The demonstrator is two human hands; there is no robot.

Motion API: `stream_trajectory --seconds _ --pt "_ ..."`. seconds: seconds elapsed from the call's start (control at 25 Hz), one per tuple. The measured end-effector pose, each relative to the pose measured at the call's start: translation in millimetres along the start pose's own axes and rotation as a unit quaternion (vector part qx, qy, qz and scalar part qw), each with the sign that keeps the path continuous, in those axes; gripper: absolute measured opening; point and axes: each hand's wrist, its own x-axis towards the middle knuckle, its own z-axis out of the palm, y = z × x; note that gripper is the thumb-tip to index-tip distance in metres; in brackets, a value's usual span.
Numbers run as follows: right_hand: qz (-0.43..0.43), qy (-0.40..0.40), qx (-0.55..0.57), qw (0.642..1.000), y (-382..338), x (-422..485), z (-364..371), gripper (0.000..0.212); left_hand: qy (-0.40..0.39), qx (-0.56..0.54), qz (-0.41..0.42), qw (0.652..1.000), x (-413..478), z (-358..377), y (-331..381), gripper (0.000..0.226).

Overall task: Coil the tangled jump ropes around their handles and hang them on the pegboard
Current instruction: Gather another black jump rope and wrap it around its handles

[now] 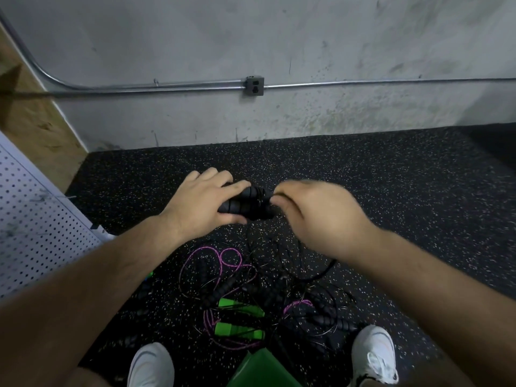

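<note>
While my left hand (pixel 201 202) grips the pair of black handles (pixel 245 203), held level above the speckled floor (pixel 391 191), my right hand (pixel 315 216), slightly blurred, pinches the black rope (pixel 324 271) at the handles' end, where a few turns sit. Slack hangs to the tangle of pink rope (pixel 220 258) and green handles (pixel 240 329) between my shoes (pixel 152 364). I see the pegboard (pixel 36 219) at my left, apart from both hands.
</note>
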Motion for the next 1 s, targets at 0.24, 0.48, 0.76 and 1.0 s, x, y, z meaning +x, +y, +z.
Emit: stream_trajectory --seconds 0.24,0.48,0.76,1.0 --pt "0.005 0.03 0.032 0.999 63 24 1 0.021 -0.003 -0.151 0.106 0.983 -9 -9 37 0.073" --pt "0.111 -0.042 0.506 0.854 75 26 33 0.012 0.024 -0.296 0.085 0.951 -10 -31 50 0.074" --pt "0.158 -0.144 0.406 0.888 15 9 70 0.034 0.117 -0.19 -0.051 0.973 2 -24 26 0.075" --pt "0.144 -0.238 0.349 0.895 -10 5 43 0.036 0.103 -0.149 -0.121 0.976 7 -11 4 0.078"
